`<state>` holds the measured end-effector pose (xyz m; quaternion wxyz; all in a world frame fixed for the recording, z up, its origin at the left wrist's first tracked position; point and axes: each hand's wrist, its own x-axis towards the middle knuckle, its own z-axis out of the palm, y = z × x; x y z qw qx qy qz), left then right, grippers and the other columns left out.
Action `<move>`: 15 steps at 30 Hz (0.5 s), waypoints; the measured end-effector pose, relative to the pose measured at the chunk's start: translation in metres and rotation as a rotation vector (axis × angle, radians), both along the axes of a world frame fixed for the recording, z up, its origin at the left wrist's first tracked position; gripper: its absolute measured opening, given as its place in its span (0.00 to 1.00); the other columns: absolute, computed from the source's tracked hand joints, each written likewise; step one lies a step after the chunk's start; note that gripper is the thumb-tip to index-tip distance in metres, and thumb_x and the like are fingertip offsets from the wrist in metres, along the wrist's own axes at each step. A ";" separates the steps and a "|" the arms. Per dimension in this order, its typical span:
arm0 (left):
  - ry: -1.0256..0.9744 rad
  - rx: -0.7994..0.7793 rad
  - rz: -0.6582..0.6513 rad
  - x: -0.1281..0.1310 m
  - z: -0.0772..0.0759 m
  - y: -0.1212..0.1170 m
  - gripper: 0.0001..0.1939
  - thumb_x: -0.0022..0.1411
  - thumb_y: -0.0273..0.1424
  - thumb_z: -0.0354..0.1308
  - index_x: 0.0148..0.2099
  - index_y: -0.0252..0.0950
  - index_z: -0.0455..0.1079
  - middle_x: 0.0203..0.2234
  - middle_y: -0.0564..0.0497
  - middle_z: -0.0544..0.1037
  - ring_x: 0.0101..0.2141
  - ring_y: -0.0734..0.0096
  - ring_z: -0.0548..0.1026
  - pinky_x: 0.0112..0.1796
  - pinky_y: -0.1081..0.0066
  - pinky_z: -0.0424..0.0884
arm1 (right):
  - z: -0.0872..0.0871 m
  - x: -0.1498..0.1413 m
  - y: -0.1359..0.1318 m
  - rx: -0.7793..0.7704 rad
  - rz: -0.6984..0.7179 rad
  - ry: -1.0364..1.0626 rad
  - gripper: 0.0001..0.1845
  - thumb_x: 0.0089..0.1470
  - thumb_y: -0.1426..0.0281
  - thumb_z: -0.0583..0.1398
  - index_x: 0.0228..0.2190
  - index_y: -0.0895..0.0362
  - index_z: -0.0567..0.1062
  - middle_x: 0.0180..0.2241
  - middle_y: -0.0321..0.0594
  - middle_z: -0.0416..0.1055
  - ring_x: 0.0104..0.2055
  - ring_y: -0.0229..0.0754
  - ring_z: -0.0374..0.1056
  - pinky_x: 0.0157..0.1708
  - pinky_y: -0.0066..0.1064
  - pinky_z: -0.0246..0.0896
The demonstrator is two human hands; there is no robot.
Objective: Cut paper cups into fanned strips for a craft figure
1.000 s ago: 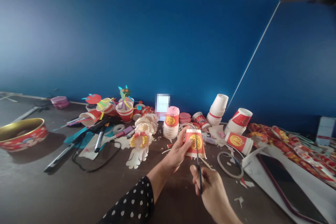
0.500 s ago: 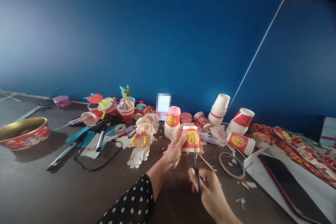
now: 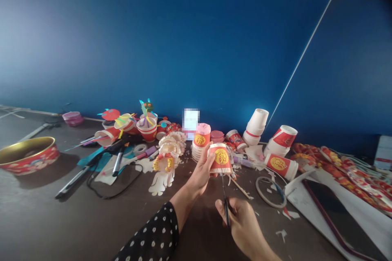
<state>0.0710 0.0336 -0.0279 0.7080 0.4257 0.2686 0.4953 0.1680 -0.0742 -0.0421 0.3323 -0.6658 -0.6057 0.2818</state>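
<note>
My left hand point(image 3: 200, 173) is closed around the left side of a red and white paper cup point(image 3: 221, 158) with a yellow round print. The cup is held above the table with its wide cut edge toward me. In my right hand point(image 3: 240, 222) is a pair of scissors point(image 3: 226, 208) with dark handles, the blades pointing away from me. The blade tips reach the cup's lower edge, near its middle. A thin strip hangs beside the cup's lower right edge. Behind the cup stands a stack of cups point(image 3: 200, 140) with a pink top.
White cups point(image 3: 256, 124) and red cups point(image 3: 280, 140) stand at the back right. A tape roll point(image 3: 270, 191) and a phone point(image 3: 343, 220) on paper lie to the right. Cut paper flowers point(image 3: 163, 179), a cutter knife point(image 3: 75, 181) and a round tin point(image 3: 30, 165) are leftward.
The cup has shifted slightly left and tipped a little. My right hand has drawn the scissors slightly left, and the blades now overlap less of the cup's front.
</note>
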 end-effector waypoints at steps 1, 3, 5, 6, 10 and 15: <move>0.009 0.004 -0.004 0.001 -0.001 0.000 0.32 0.53 0.43 0.54 0.59 0.46 0.49 0.31 0.53 0.67 0.22 0.80 0.63 0.20 0.80 0.58 | 0.000 0.000 0.000 -0.002 -0.006 0.002 0.25 0.49 0.52 0.51 0.13 0.58 0.59 0.13 0.30 0.49 0.17 0.31 0.47 0.18 0.25 0.38; 0.021 0.016 -0.011 0.002 -0.001 -0.001 0.33 0.53 0.43 0.54 0.59 0.45 0.49 0.30 0.53 0.66 0.22 0.80 0.62 0.20 0.80 0.58 | 0.001 0.001 0.001 -0.002 -0.016 0.009 0.25 0.49 0.52 0.51 0.13 0.58 0.59 0.13 0.30 0.49 0.17 0.31 0.47 0.18 0.25 0.38; 0.027 0.028 -0.011 0.003 -0.001 -0.002 0.33 0.53 0.44 0.54 0.59 0.45 0.48 0.29 0.53 0.66 0.22 0.80 0.62 0.20 0.79 0.58 | 0.000 0.001 0.000 -0.001 -0.016 0.025 0.25 0.49 0.52 0.51 0.13 0.58 0.59 0.13 0.30 0.49 0.17 0.31 0.48 0.18 0.25 0.38; 0.028 0.032 -0.010 0.003 -0.001 -0.002 0.34 0.53 0.44 0.54 0.59 0.45 0.47 0.29 0.53 0.66 0.21 0.80 0.62 0.19 0.79 0.57 | 0.000 0.001 0.000 -0.001 -0.017 0.032 0.25 0.49 0.52 0.51 0.13 0.58 0.59 0.13 0.30 0.49 0.17 0.31 0.48 0.18 0.25 0.38; 0.038 0.056 -0.004 0.004 0.002 -0.003 0.33 0.53 0.44 0.53 0.59 0.44 0.47 0.28 0.53 0.65 0.21 0.80 0.61 0.19 0.79 0.57 | 0.000 0.001 -0.001 0.002 -0.015 0.045 0.25 0.49 0.52 0.52 0.13 0.57 0.59 0.13 0.30 0.49 0.17 0.31 0.48 0.18 0.25 0.39; 0.058 0.071 0.005 0.005 0.001 -0.004 0.31 0.55 0.43 0.51 0.59 0.44 0.47 0.26 0.54 0.64 0.20 0.80 0.61 0.19 0.79 0.57 | 0.003 0.000 -0.001 0.001 -0.013 0.041 0.25 0.49 0.52 0.52 0.13 0.58 0.59 0.14 0.30 0.50 0.18 0.31 0.48 0.18 0.25 0.39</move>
